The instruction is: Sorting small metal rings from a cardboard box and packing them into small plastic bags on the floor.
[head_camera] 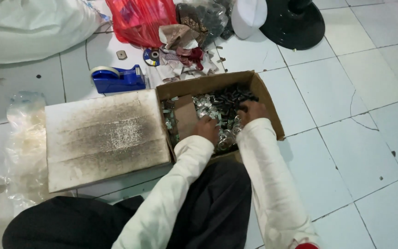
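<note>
Cardboard box (266, 99) is set on tiled floor (369, 152) | left hand (207, 128) and right hand (250, 112) are buried in small metal parts (208, 107); finger grip cannot be told | box is seen well filled, sorting unfinished.

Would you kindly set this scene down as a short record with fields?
Setting: white tiled floor, person seated
Left hand: down among small metal parts in an open cardboard box
Right hand: in the same box, on the dark parts
Grip: cannot tell for either hand
Beside box: stained flat board, touching its left side
Behind: blue tape dispenser, red plastic bag, black round fan base
</note>
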